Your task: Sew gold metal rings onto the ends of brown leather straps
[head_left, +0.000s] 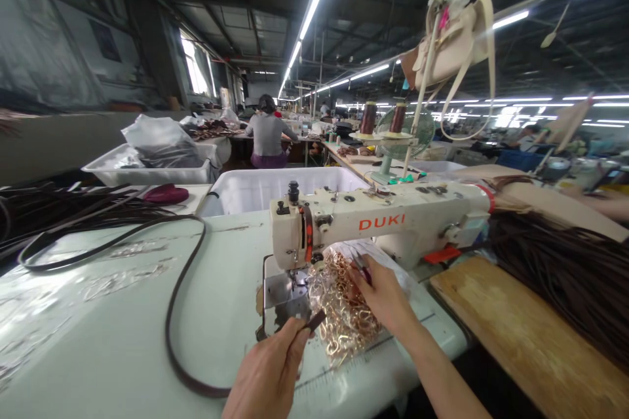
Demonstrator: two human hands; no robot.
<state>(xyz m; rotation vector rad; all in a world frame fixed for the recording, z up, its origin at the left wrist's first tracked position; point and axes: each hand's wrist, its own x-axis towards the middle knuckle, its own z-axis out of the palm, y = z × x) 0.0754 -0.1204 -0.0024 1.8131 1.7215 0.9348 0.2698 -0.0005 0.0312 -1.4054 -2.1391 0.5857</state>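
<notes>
My left hand [270,366] is closed around a dark brown strap [184,294]. A short end of it sticks out past my thumb, and the rest loops away over the table to the left. In my right hand [386,291] is a pair of small thread snips [362,267], blades pointing up and away. The fingertips of that hand are at a clear plastic bag of gold-coloured metal hooks [339,314], partly hiding its contents. This bag lies under the arm of a sewing machine [383,216], right of the needle plate [285,291].
A worn wooden board [531,334] and a heap of dark straps [555,268] are to the right. Behind the machine stands a white bin [285,178]. Two brown thread spools [368,119] stand beside a pole with a hanging bag [457,46]. A person [268,134] sits farther back.
</notes>
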